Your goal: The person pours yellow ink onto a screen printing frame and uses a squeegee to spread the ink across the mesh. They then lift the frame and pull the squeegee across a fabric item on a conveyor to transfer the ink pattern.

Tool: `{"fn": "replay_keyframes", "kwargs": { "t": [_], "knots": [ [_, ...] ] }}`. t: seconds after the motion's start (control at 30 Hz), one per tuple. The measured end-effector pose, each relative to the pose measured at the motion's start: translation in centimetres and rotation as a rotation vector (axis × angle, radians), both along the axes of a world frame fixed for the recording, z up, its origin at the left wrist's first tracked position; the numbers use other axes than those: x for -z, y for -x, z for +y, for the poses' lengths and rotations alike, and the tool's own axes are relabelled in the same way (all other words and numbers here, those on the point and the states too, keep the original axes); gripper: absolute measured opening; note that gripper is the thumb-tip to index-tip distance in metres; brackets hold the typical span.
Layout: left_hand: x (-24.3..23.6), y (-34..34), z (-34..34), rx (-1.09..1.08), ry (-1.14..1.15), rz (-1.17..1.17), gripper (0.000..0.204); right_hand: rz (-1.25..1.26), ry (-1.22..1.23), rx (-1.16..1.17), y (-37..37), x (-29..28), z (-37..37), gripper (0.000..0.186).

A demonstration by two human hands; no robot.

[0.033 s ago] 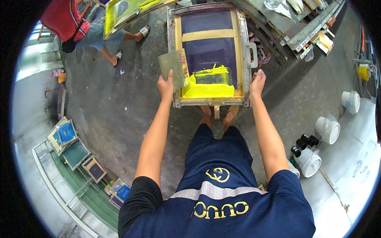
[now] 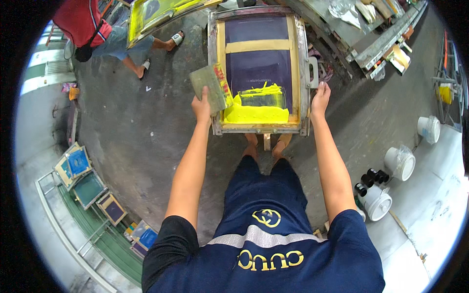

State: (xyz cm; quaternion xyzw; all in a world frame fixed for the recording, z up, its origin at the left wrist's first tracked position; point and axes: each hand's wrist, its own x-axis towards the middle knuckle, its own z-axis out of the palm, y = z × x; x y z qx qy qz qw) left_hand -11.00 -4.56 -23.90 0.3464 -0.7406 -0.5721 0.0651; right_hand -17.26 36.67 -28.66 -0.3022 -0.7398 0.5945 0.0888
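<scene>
In front of me lies a screen printing frame point(image 2: 212, 44) with a dark purple mesh, tan tape strips and a wooden inner border. Thick bright yellow ink point(image 2: 256, 115) is pooled along its near end, with a ragged streak farther up. My left hand point(image 2: 201, 110) is closed on a flat squeegee point(image 2: 209, 87), greyish, its inner edge smeared red and yellow. The squeegee tilts over the frame's left rail. On the opposite side my right hand point(image 2: 319, 103) is closed at the right rail, just below a white handle point(image 2: 313, 72); its fingertips are partly hidden.
At the upper left another yellow-inked screen point(image 2: 163, 17) sits near a person in red point(image 2: 78, 24). A cluttered metal table point(image 2: 351, 34) stands far right. White buckets point(image 2: 378, 205) and black bottles point(image 2: 369, 179) line the right wall. Several screens point(image 2: 90, 188) lean at the lower left.
My left hand and the squeegee have shifted slightly left, the squeegee leaning more. My right hand sits slightly lower in view. The ink looks the same.
</scene>
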Motion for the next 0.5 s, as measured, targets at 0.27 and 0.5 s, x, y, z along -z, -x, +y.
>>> {"fn": "replay_keyframes", "kwargs": {
  "t": [0.27, 0.5],
  "knots": [
    [4.1, -1.3, -0.9, -0.132, -0.674, -0.16, 0.081, -0.078, 0.097, -0.372, 8.5, -2.8, 0.0, 0.061],
    [-1.8, -0.8, -0.5, -0.079, -0.676, -0.079, 0.078, -0.111, 0.355, -0.193, 8.7, -2.8, 1.5, 0.041]
  ]
}}
